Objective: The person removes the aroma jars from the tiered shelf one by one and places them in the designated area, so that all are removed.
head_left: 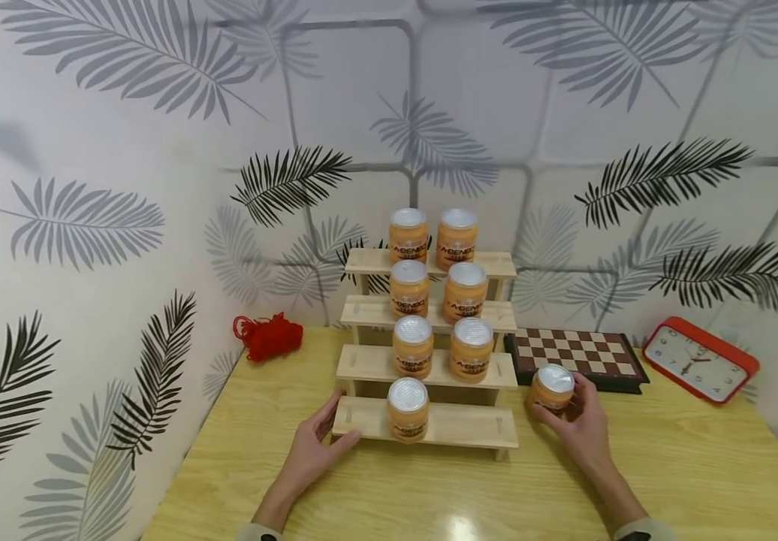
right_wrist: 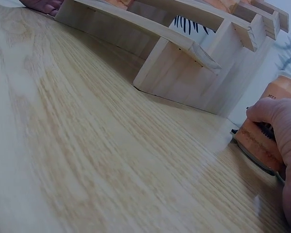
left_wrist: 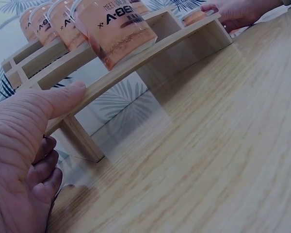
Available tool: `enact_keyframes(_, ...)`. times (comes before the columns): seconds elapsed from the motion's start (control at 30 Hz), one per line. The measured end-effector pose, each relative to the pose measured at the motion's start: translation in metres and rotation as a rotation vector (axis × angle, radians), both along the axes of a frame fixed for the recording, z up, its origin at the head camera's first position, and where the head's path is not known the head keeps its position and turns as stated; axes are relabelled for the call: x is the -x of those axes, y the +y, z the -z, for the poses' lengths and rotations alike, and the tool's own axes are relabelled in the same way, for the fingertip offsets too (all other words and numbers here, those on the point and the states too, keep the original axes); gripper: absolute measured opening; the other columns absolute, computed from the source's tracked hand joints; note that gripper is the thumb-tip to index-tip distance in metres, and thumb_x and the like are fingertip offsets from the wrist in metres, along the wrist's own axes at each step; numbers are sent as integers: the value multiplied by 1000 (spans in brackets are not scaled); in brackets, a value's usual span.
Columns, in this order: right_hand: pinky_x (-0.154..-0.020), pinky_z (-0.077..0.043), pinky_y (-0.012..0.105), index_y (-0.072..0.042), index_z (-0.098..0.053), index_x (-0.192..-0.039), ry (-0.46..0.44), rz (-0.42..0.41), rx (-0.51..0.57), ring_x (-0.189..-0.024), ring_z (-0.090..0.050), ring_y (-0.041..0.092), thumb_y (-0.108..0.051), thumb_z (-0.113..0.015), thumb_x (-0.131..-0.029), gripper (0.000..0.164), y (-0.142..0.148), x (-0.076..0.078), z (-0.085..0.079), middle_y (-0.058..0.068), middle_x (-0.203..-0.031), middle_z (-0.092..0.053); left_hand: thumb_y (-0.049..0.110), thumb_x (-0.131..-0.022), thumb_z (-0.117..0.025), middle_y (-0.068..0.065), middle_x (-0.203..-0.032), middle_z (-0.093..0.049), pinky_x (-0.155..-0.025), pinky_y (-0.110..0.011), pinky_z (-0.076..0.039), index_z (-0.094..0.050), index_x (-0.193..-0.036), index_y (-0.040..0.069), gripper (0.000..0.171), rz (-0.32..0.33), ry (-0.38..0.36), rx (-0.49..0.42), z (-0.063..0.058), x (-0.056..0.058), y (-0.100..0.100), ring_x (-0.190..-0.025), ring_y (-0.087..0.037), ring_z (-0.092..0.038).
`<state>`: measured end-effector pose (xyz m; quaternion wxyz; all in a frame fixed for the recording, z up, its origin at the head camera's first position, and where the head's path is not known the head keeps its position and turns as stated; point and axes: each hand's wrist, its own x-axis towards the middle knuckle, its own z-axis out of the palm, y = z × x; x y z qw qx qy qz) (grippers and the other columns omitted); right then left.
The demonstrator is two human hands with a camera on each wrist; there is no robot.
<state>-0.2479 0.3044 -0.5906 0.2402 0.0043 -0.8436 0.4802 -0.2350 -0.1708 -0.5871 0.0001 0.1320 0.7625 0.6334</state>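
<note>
R hand (head_left: 585, 421) fingers wrap 1 orange jar (head_left: 550, 388), R of wooden rack (head_left: 372, 361), nr chessboard (head_left: 574, 352); L hand (head_left: 315, 445) pinches lowest tier (head_left: 473, 427); jar prob light, stiff, slick: take sides, below lid (head_left: 556, 377)

Left hand (head_left: 312, 448) with thumb extended and fingers curled, right hand (head_left: 583, 430) curled in a grip

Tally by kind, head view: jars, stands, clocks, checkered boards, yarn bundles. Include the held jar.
Jars: 8
Stand: 1
Clock: 1
Checkered board: 1
Red yarn bundle: 1
Total: 12
</note>
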Motion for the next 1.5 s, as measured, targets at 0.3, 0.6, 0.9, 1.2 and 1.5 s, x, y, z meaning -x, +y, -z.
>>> enact_keyframes(0.3, -91, -42, 2, -4, -42, -154, -8, -8, -8, -120, -58, 29, -10, -88, -86, 83, 0, 0, 1, 20, -142, -56, 21, -96, -79, -8, -167, -36, -123, -48, -29, -33, -164, 6, 84, 11, 5, 5, -2, -1, -2, -153, -24, -34)
enact_keyframes(0.6, -96, -40, 3, -5, -41, -156, -26, 5, 0, -127, -55, 34, -11, -89, -85, 86, -2, -6, -4, 18, -147, -54, 20, -96, -79, -5, -166, -37, -123, -48, -29, -33, -164, 9, 83, 16, 3, 6, -1, -2, -2, -153, -24, -34)
enact_keyframes(0.9, -116, -43, 38, -13, -36, -162, -71, 82, 56, -144, -44, 39, -14, -89, -86, 93, -5, -31, -22, 17, -161, -42, 20, -96, -79, -6, -166, -37, -123, -49, -29, -32, -164, 6, 84, 17, 8, 15, 1, -1, -2, -153, -24, -35)
enact_keyframes(1.2, -101, -39, 5, -11, -41, -160, 13, 99, 108, -136, -49, 14, 1, -87, -82, 91, -8, -50, -37, 12, -157, -47, 21, -95, -80, -6, -167, -35, -123, -45, -29, -31, -164, 6, 86, 15, -5, 19, -1, -1, -4, -153, -22, -33)
enact_keyframes(1.5, -98, -45, 11, -2, -49, -152, 223, -2, 117, -124, -54, 12, 16, -85, -74, 88, -34, -70, -52, 9, -143, -52, 20, -94, -81, -3, -166, -36, -123, -44, -29, -33, -164, 7, 86, 16, -18, 6, -2, -1, -3, -153, -21, -33)
